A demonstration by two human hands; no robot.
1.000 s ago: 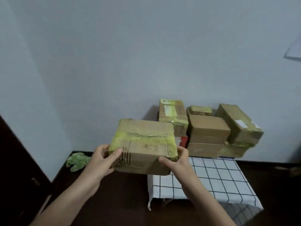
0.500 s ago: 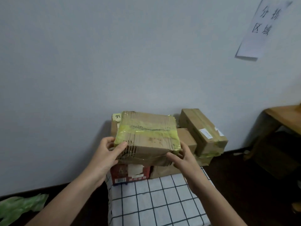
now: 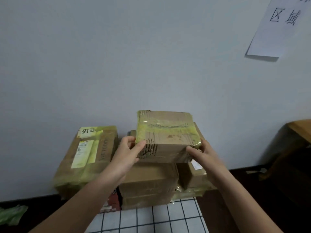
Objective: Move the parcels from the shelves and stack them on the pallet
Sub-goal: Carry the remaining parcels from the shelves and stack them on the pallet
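The fingers [image 3: 130, 140] of my left hand [image 3: 125, 158] are curled round the left end of the parcel [image 3: 166, 137], with the thumb pressed on its near face. My right hand [image 3: 206, 155] grips the right end the same way. Its thumb lies along the near lower corner, and the other fingers are mostly hidden behind the cardboard.

The parcel is brown, with a band of yellow tape across its top and a crumpled near left corner. I hold it about level between both hands, over a stack of boxes against the wall [image 3: 117, 64]. It sits directly above a plain box [image 3: 149, 182]; I cannot tell whether its underside touches that box.

To the left stands a taped box [image 3: 87, 157] with labels on top. To the right a smaller box [image 3: 193, 177] shows under my wrist, and a red box [image 3: 114, 199] peeks out low between my left arm and the plain one. A checked cloth [image 3: 151, 219] spreads in front of the stack.

A paper sign [image 3: 276, 26] hangs on the wall at upper right. A wooden table [image 3: 301, 130] stands at the right edge, and something green [image 3: 11, 214] lies on the dark floor at far left.
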